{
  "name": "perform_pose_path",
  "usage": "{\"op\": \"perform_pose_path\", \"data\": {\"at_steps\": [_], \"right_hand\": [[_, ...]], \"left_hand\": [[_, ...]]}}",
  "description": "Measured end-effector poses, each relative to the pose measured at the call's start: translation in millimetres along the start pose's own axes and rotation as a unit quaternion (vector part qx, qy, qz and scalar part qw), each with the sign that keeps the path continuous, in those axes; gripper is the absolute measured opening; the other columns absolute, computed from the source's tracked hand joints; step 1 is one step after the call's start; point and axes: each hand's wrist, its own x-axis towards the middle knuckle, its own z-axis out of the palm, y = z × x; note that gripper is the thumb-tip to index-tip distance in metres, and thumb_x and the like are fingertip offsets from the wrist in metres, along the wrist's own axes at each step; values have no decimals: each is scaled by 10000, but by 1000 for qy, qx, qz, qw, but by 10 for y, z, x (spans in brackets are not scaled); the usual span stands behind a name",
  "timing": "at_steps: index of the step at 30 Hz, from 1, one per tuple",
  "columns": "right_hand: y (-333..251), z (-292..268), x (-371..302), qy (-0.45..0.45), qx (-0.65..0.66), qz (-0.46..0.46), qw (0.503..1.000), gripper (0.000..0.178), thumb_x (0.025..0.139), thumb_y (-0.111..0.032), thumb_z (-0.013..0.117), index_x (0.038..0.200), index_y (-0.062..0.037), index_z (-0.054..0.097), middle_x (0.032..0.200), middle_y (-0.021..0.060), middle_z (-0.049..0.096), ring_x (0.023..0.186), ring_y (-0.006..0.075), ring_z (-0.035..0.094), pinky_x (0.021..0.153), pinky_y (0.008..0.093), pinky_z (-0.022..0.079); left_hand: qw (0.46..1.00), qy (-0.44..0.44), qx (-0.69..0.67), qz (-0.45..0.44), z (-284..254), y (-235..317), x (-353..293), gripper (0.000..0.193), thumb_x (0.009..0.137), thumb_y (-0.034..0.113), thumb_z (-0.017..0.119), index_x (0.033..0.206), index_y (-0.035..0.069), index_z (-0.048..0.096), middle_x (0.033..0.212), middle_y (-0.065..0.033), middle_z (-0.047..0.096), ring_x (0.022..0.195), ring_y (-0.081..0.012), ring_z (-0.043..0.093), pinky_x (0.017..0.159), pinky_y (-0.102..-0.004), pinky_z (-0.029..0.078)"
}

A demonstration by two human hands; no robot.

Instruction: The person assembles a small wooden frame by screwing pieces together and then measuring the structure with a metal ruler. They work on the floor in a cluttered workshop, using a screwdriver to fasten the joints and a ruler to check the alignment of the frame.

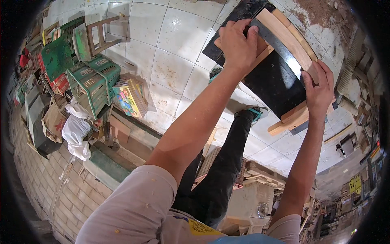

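A wooden frame lies in front of me with a flat black panel point(270, 83) under it. Along its far right side runs a long pale wooden bar point(287, 37), its inner face dark and shiny. My left hand point(239, 44) is closed over the bar's upper left end, thumb against the dark face, where a short wooden crosspiece meets it. Near the other end of the bar my right hand point(318, 87) pinches it, thumb on the inner side and fingers over the outer edge. Below that hand lies a lower wooden crosspiece point(286, 120).
Green plastic crates point(95, 83), a wooden stool point(101, 34) and a stack of colourful books point(130, 99) stand at left, by a white sack point(76, 128). Sawdust point(321, 12) covers the floor at upper right. Wood scraps and clutter line the right edge.
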Motion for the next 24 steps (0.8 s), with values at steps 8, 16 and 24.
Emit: {"op": "perform_pose_path", "data": {"at_steps": [8,16,24], "right_hand": [[22,12,5,2,-16,-8,1000,432,860,-245,804,1243,-73,701,1326,113,617,1188,300,615,1015,402,502],[-5,-10,-1,-10,-18,11,1000,432,876,-275,788,1253,-82,699,1344,97,608,1224,296,594,1035,402,491],[-21,-13,3,-7,-12,6,1000,430,871,-267,794,1244,-73,701,1321,111,621,1201,297,608,1031,405,495]], "left_hand": [[1000,7,-9,6,9,-17,7,286,948,293,678,1147,101,750,1090,-140,663,1075,-348,560,940,-509,371],[1000,17,6,24,19,-38,-7,298,958,308,671,1154,97,747,1089,-154,668,1061,-354,573,943,-514,385],[1000,14,5,24,-2,-19,-10,290,961,297,670,1147,89,750,1066,-152,671,1045,-337,580,940,-509,396]]}}
